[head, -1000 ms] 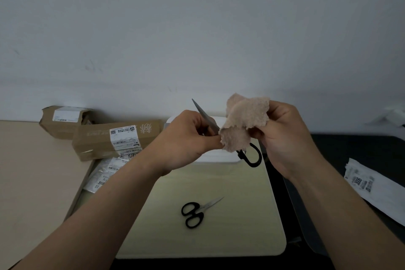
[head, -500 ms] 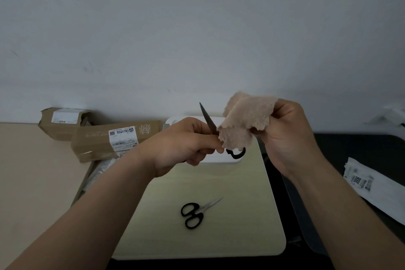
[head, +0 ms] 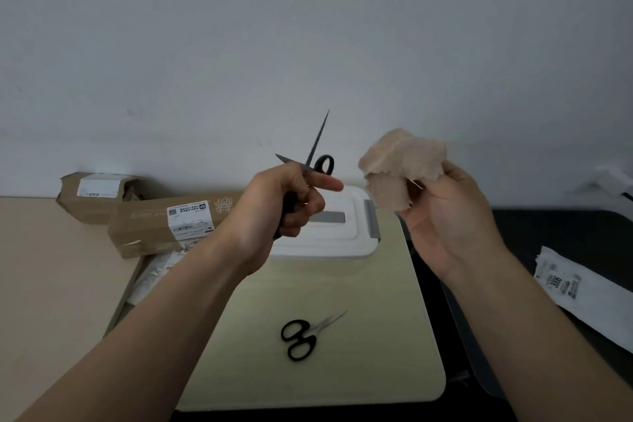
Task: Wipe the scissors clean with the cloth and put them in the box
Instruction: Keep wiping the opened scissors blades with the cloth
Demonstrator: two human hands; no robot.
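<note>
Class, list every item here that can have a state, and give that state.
Held scissors: blades open, gripped by left hand.
Second scissors: closed, lying on pale mat.
White box: lid shut.
Cloth: bunched in right hand, apart from blades.

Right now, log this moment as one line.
left hand: grips held scissors, blades open | right hand: holds cloth, clear of blades | spare scissors: on mat | box: lid on
</note>
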